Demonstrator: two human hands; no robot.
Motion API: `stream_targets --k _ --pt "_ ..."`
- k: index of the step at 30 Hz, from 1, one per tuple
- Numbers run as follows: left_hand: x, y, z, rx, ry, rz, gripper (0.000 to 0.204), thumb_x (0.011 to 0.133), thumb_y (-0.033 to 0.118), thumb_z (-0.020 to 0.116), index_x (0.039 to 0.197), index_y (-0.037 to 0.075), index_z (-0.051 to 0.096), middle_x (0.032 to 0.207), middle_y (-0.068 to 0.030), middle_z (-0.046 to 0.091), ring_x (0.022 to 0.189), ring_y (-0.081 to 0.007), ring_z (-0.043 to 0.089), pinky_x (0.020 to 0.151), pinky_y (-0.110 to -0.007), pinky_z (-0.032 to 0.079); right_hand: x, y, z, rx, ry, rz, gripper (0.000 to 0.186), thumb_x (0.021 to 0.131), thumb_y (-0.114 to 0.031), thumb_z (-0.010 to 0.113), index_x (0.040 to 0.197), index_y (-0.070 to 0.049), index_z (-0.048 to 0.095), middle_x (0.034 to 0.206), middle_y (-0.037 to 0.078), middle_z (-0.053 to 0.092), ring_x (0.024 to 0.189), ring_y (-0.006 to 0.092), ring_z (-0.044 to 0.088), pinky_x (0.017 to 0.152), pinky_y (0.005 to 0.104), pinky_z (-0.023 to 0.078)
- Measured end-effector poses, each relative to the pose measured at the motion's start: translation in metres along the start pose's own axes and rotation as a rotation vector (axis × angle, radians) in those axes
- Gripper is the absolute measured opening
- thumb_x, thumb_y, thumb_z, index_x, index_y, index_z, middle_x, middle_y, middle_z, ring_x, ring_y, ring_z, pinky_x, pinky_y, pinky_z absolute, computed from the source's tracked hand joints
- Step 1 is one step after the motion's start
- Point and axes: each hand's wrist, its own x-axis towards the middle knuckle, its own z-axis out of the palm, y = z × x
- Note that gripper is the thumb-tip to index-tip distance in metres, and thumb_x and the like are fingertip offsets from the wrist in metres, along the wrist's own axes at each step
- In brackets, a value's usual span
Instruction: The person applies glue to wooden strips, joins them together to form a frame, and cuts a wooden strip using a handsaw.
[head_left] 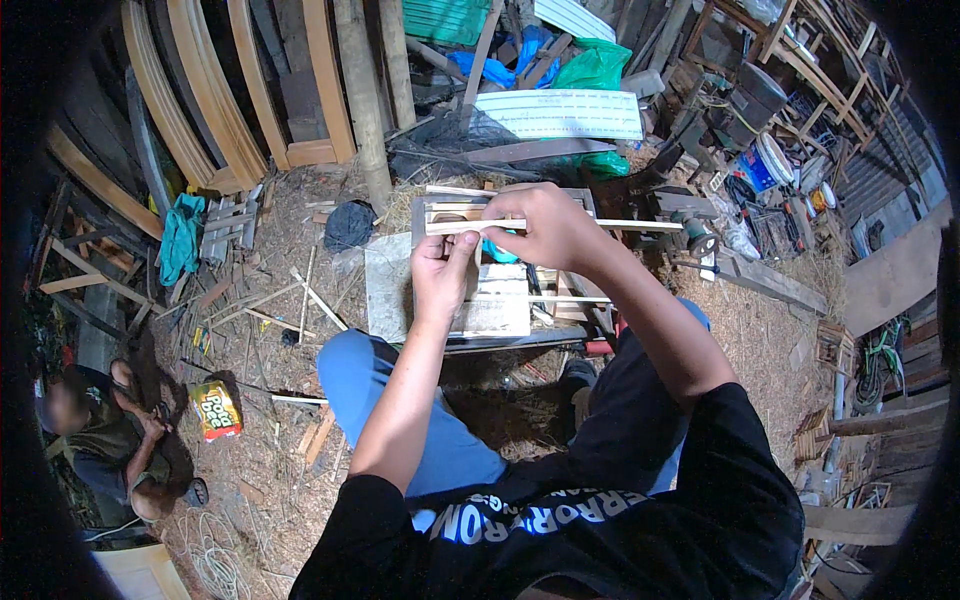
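Observation:
A thin, pale wooden strip (638, 225) runs sideways between my hands, above a low work table (470, 347). My left hand (443, 275) pinches it from below, close to its left end. From the right, my right hand (548, 228) grips it with bent fingers, partly hiding its middle. Whether a second strip lies against it I cannot tell. Another thin wooden strip (540, 298) lies across the table nearer to me, over a pale sheet (492, 318). Something turquoise (498, 248) shows just under my right hand.
At the left, another person (105, 435) sits near a yellow and red packet (215, 410). Wood offcuts (315, 300) litter the ground. Wooden frames (215, 100) lean at the back left beside a post (362, 110). A long beam (770, 282) lies to the right.

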Motion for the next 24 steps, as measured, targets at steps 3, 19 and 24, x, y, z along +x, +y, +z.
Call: stream_targets --k 3,19,24 --pt "-0.0007 0.0001 0.0012 -0.043 0.000 0.017 0.024 0.102 0.013 0.075 0.123 0.002 0.070 0.115 -0.0026 0.073 0.104 -0.0105 0.065 0.094 -0.028 0.050 -0.0008 0.0002 0.0007 0.008 -0.002 0.005 0.023 0.090 -0.022 0.076 0.100 -0.002 0.076 0.093 0.020 0.075 0.085 0.0394 0.073 0.076 0.0424 0.057" --pt "0.0021 -0.0012 -0.0003 -0.006 -0.019 0.028 0.021 0.102 0.011 0.073 0.121 0.003 0.071 0.112 -0.0014 0.073 0.102 -0.0095 0.065 0.092 -0.027 0.049 -0.0008 0.0004 0.0002 0.002 0.007 0.018 0.025 0.089 -0.024 0.077 0.101 -0.003 0.077 0.095 0.020 0.076 0.086 0.0399 0.074 0.076 0.0432 0.058" --pt "0.0011 0.0028 0.0018 -0.021 0.004 -0.003 0.019 0.102 0.010 0.074 0.119 0.003 0.071 0.109 0.0002 0.072 0.100 -0.0086 0.064 0.091 -0.026 0.049 -0.0006 0.0022 0.0005 -0.009 0.007 -0.003 0.025 0.089 -0.024 0.077 0.102 -0.002 0.077 0.095 0.021 0.076 0.087 0.0403 0.074 0.077 0.0437 0.058"
